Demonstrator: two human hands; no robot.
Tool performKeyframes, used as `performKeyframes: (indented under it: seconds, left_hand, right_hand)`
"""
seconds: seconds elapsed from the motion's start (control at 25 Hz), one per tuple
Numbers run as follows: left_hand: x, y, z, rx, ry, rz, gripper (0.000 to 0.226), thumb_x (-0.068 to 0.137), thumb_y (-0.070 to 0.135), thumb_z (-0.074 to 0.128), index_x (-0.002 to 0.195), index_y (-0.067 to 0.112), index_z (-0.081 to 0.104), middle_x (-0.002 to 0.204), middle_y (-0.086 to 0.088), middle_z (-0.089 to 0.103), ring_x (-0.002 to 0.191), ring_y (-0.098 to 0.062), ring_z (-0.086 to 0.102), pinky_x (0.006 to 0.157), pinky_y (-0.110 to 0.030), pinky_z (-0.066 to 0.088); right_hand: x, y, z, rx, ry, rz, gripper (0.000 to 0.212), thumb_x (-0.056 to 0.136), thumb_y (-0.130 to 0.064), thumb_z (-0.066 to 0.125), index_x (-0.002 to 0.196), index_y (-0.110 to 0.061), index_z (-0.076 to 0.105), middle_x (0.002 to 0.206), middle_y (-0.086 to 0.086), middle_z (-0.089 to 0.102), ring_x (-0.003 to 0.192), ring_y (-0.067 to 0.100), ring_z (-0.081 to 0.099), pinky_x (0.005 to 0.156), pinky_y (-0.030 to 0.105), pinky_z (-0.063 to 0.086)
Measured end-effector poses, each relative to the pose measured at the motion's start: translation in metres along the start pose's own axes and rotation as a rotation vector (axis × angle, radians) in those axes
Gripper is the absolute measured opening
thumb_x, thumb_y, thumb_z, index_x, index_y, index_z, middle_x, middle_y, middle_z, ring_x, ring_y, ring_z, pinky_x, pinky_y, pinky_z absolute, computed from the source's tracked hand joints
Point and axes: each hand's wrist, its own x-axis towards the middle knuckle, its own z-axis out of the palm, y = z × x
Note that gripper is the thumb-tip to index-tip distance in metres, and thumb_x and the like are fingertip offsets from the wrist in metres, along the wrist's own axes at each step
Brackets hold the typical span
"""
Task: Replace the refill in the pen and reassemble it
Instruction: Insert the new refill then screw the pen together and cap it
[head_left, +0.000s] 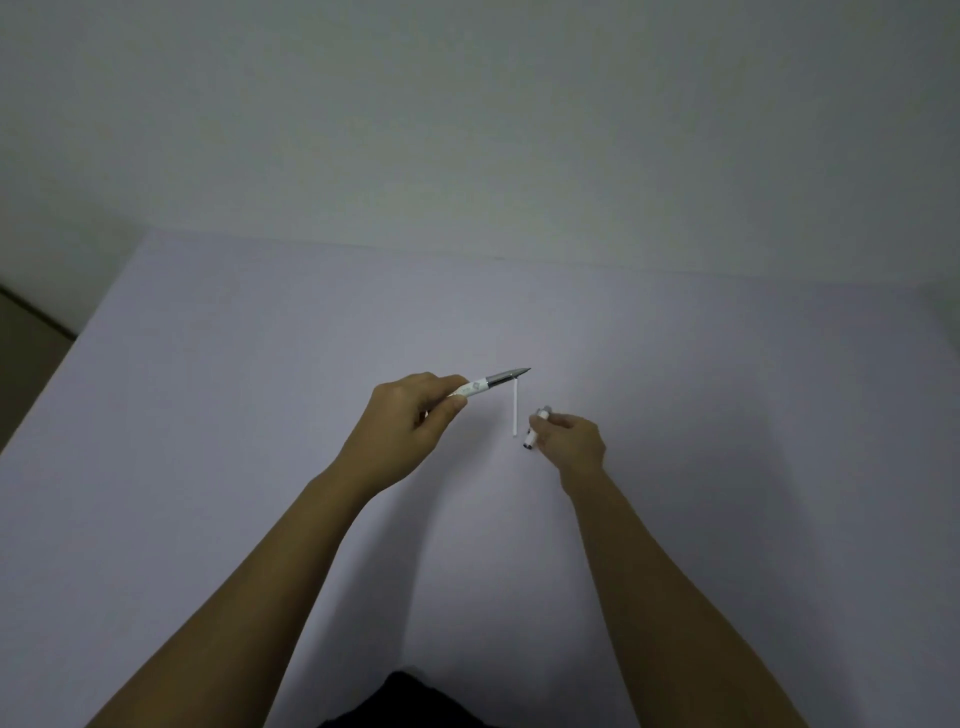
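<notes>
Counter (208, 467): pale, plain
Pen (491, 383): white, silver tip; left hand (402, 426) grip holds it
Refill (515, 413): thin, white, lying
Cap (535, 430): right hand (569, 441) grip holds it

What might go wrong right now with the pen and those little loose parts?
The thin white refill tube lies loose on the pale table between the hands; a brushing wrist may roll it away. The left hand holds the white pen with the silver tip only at its rear. The right hand pinches a small white cap piece, easily dropped.
</notes>
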Motion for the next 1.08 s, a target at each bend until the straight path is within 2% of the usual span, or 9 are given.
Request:
performKeyframes:
  seconds: [0.08, 0.12, 0.24, 0.48, 0.84, 0.96, 1.08]
  left_hand:
    - [-0.001, 0.0, 0.004, 0.017, 0.0, -0.005, 0.019, 0.093, 0.019, 0.053, 0.105, 0.019, 0.067, 0.06, 0.013, 0.046, 0.059, -0.003, 0.047, 0.059, -0.005, 0.032]
    - [-0.001, 0.001, 0.006, 0.02, 0.004, -0.008, 0.019, 0.093, 0.019, 0.053, 0.105, 0.018, 0.067, 0.06, 0.014, 0.046, 0.059, -0.002, 0.048, 0.059, -0.005, 0.033]
    - [-0.003, 0.004, 0.01, 0.024, 0.016, -0.022, 0.018, 0.092, 0.019, 0.054, 0.104, 0.015, 0.067, 0.062, 0.009, 0.049, 0.06, -0.004, 0.049, 0.057, -0.01, 0.033]
    - [-0.004, 0.01, 0.01, 0.033, 0.035, -0.016, 0.017, 0.092, 0.02, 0.053, 0.102, 0.016, 0.067, 0.063, 0.005, 0.051, 0.061, -0.005, 0.048, 0.057, -0.014, 0.032]
    - [-0.007, 0.014, 0.005, 0.029, 0.058, -0.005, 0.017, 0.092, 0.02, 0.053, 0.102, 0.018, 0.067, 0.06, 0.011, 0.048, 0.059, -0.005, 0.048, 0.055, -0.01, 0.032]
    - [-0.005, 0.018, 0.007, 0.017, 0.07, 0.014, 0.017, 0.092, 0.019, 0.053, 0.102, 0.016, 0.067, 0.062, 0.003, 0.052, 0.059, -0.009, 0.048, 0.055, -0.015, 0.033]
    - [-0.005, 0.019, 0.009, 0.017, 0.1, 0.021, 0.016, 0.092, 0.016, 0.053, 0.1, 0.013, 0.067, 0.062, -0.006, 0.055, 0.058, -0.019, 0.048, 0.055, -0.023, 0.034]
  right_hand:
    - [-0.005, -0.019, -0.015, 0.376, -0.088, 0.026, 0.022, 0.081, -0.013, 0.07, 0.096, 0.002, 0.069, 0.083, 0.011, 0.067, 0.083, 0.021, 0.063, 0.075, 0.027, 0.053]
    - [-0.009, -0.029, -0.024, 0.505, -0.133, 0.012, 0.018, 0.081, -0.011, 0.069, 0.096, 0.0, 0.067, 0.084, 0.009, 0.066, 0.082, 0.018, 0.064, 0.073, 0.024, 0.054]
    - [-0.026, -0.052, -0.045, 0.632, -0.229, -0.094, 0.012, 0.083, -0.011, 0.067, 0.095, -0.008, 0.064, 0.084, 0.003, 0.07, 0.075, 0.006, 0.068, 0.064, 0.014, 0.053]
    - [-0.053, -0.069, -0.055, 0.687, -0.306, -0.186, 0.003, 0.087, -0.014, 0.064, 0.088, -0.012, 0.066, 0.081, -0.002, 0.073, 0.075, 0.001, 0.07, 0.064, 0.011, 0.053]
    - [-0.071, -0.074, -0.048, 0.69, -0.379, -0.21, 0.011, 0.088, -0.014, 0.063, 0.096, -0.007, 0.064, 0.084, 0.0, 0.074, 0.083, 0.005, 0.07, 0.071, 0.013, 0.055]
    - [-0.078, -0.072, -0.043, 0.649, -0.421, -0.223, 0.023, 0.088, -0.015, 0.062, 0.105, 0.0, 0.064, 0.091, 0.003, 0.072, 0.091, 0.009, 0.069, 0.075, 0.015, 0.055]
    - [-0.083, -0.072, -0.036, 0.642, -0.395, -0.261, 0.022, 0.088, -0.014, 0.063, 0.102, 0.003, 0.065, 0.089, 0.004, 0.072, 0.091, 0.011, 0.069, 0.078, 0.016, 0.055]
